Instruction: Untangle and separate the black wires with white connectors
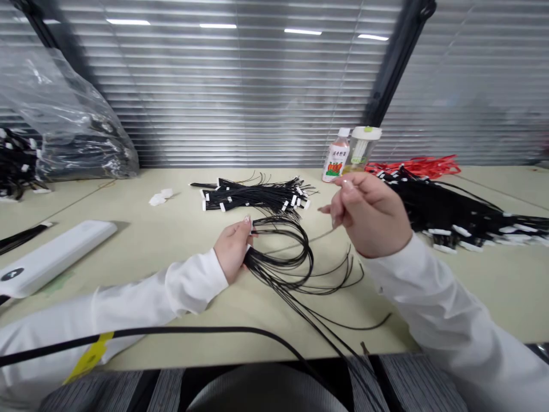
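Note:
Fingers closed, my left hand [234, 249] grips a bundle of thin black wires [274, 269] by its end, where a bit of white connector shows. Several wires loop round to the right of that hand, and others trail loose toward the table's front edge. Raised higher to the right, my right hand [371, 214] has its fingers drawn together on a single thin wire [319, 236] that runs from the bundle. The exact pinch point is partly hidden by the fingers. Behind the bundle lies a pile of black cables with white connectors [253, 195].
More black cables [450, 209] and red straps [420, 166] lie at the right. A drink bottle [337, 155] and a lidded cup [362, 149] stand behind. At left are a white device [64, 252], small white pieces [160, 197] and a plastic bag of cables [86, 137].

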A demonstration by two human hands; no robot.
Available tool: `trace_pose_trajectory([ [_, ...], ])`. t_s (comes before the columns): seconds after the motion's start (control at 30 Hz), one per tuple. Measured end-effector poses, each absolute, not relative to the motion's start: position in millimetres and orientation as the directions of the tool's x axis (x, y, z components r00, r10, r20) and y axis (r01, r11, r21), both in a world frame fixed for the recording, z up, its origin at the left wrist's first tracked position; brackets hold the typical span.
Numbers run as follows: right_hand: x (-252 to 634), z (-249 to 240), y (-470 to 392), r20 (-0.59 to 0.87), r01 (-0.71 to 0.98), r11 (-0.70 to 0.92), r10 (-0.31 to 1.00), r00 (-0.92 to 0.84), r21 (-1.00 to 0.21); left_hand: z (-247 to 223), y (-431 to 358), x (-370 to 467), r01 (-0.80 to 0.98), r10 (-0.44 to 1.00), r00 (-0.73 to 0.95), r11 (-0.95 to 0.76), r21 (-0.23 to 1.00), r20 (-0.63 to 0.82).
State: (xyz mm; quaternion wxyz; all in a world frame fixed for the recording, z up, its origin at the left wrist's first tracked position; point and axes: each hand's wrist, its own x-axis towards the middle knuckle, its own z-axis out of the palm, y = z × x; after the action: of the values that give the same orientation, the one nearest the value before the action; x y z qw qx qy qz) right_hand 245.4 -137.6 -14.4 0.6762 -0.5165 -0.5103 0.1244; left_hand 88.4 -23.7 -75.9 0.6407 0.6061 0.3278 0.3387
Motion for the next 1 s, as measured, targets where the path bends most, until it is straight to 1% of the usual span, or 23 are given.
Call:
trace_pose_trajectory([
  [0.07, 239, -17, -137, 0.483, 0.400, 0.328, 0.785, 0.388, -0.855, -77, -25, 86, -0.005, 0.810, 0.582, -0.084, 0.996, 0.071],
  [0.13, 234, -21, -136, 0.396, 0.516, 0.199, 0.866, 0.305, -0.833, -77, -27, 84, 0.017, 0.795, 0.596, -0.157, 0.987, 0.116],
  [0.17, 232, -24, -135, 0.373, 0.596, 0.153, 0.889, 0.265, -0.788, -77, -28, 84, 0.022, 0.791, 0.599, -0.170, 0.985, 0.123],
  [0.23, 230, -28, -134, 0.367, 0.739, 0.111, 0.910, 0.193, -0.664, -75, -29, 84, 0.019, 0.785, 0.606, -0.175, 0.984, 0.128],
  [0.3, 231, -31, -134, 0.377, 0.819, 0.102, 0.914, 0.146, -0.565, -75, -29, 84, 0.010, 0.778, 0.613, -0.179, 0.984, 0.136],
  [0.37, 232, -31, -134, 0.356, 0.836, 0.099, 0.927, 0.120, -0.540, -75, -29, 84, 0.002, 0.772, 0.618, -0.186, 0.983, 0.145],
  [0.5, 232, -30, -134, 0.262, 0.835, 0.099, 0.963, 0.055, -0.542, -73, -30, 83, 0.004, 0.752, 0.638, -0.221, 0.975, 0.168],
  [0.57, 232, -30, -134, 0.240, 0.835, 0.103, 0.970, 0.036, -0.540, -72, -32, 82, 0.019, 0.745, 0.644, -0.244, 0.970, 0.175],
  [1.0, 230, -30, -134, 0.238, 0.824, 0.115, 0.971, 0.024, -0.554, -69, -34, 82, 0.034, 0.721, 0.669, -0.270, 0.962, 0.179],
])
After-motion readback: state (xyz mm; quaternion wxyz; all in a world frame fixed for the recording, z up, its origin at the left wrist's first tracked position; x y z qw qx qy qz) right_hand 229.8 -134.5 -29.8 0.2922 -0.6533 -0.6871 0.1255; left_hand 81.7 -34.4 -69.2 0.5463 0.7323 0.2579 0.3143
